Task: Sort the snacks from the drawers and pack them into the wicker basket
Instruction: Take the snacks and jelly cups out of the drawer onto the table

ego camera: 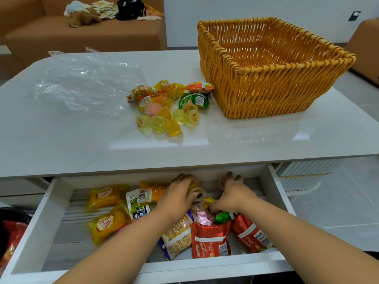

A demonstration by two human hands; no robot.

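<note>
An open white drawer (39, 226) under the table holds several snack packs: yellow-orange packets (104, 223) at the left, a cracker pack (178, 236) and red pouches (211, 240) in the middle. My left hand (178, 196) curls over a small jelly cup (200, 193) deep in the drawer. Beside it my right hand (233, 194) pinches a small yellow snack (208, 203). On the white table a pile of jelly cups and small packets (166, 107) lies left of the empty wicker basket (266, 78).
A clear plastic bag (80, 83) lies flat on the table's left part. A brown sofa (82, 33) with clothes and a black bag stands behind. A red bag (12, 238) sits on the floor left of the drawer.
</note>
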